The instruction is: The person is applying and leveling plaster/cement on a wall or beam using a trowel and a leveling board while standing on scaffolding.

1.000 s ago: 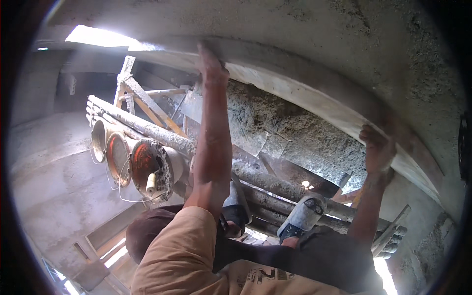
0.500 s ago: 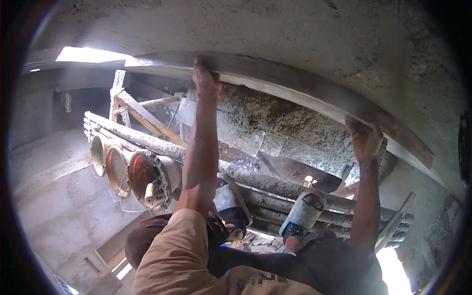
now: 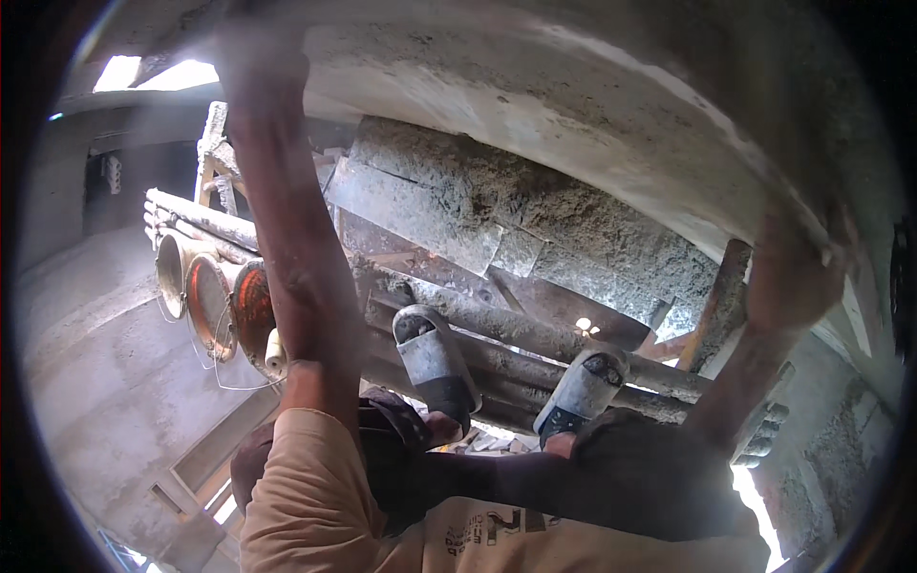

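My left hand (image 3: 263, 57) is raised to the top of the view, against the long grey board (image 3: 688, 105) overhead; its fingers are blurred and hard to make out. Farther right and lower, my right hand (image 3: 798, 263) grips that board's edge, also blurred. Below them my feet, in worn pale sandals (image 3: 430, 358), rest on mortar-caked round poles (image 3: 506, 325) forming a raised platform.
Several mortar-stained buckets (image 3: 210, 306) with wire handles sit along the poles at left, a pale roller (image 3: 274, 349) by them. Behind stands a wooden frame (image 3: 215, 153). A crusted slanted panel (image 3: 430, 191) lies beyond the platform; grey walls (image 3: 105, 382) surround it.
Both arms have shifted: my left hand moved up and leftward, my right hand rightward, closer to the camera. The overhead board now fills more of the upper right, and the view has shifted.
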A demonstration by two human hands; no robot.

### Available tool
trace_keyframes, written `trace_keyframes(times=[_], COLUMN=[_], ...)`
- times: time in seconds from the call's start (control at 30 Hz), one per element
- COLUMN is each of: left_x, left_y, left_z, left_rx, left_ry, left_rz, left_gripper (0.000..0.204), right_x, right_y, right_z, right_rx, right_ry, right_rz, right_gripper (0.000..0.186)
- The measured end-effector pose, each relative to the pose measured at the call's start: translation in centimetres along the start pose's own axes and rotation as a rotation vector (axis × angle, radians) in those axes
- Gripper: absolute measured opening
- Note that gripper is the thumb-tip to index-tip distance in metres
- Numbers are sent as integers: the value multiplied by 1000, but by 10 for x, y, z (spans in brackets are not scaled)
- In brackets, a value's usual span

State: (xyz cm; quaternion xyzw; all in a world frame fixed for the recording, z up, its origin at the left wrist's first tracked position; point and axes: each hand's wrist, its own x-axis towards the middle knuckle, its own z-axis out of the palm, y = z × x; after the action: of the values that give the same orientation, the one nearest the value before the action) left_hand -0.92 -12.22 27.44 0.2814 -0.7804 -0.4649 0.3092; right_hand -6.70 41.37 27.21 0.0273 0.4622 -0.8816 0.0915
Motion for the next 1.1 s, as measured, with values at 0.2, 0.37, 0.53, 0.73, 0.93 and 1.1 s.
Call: trace_keyframes(times=[0.2, 0.37, 0.53, 0.73, 0.93, 1.1], left_x=[-14, -54, -70, -184, -301, -387], left_y=[-35, -104, -237, -276, -172, -140], left_z=[-1, 58, 84, 142, 221, 253], left_rx=[-636, -597, -698, -1046, -1157, -1585], left_ry=[157, 249, 215, 60, -61, -312], left_rz=[-210, -514, -772, -941, -1184, -1009], left_gripper=[33, 37, 39, 39, 28, 41], right_x=[3, 8, 19, -46, -115, -161], right_y=[64, 119, 172, 105, -35, -79], right_z=[-6, -38, -74, -111, -143, -94], right_rx=[-321, 6, 109, -976, -1808, -1561], right_ry=[119, 118, 141, -72, 222, 737], right_rz=[-107, 241, 470, 7, -148, -410], right_gripper=[51, 43, 34, 37, 45, 41])
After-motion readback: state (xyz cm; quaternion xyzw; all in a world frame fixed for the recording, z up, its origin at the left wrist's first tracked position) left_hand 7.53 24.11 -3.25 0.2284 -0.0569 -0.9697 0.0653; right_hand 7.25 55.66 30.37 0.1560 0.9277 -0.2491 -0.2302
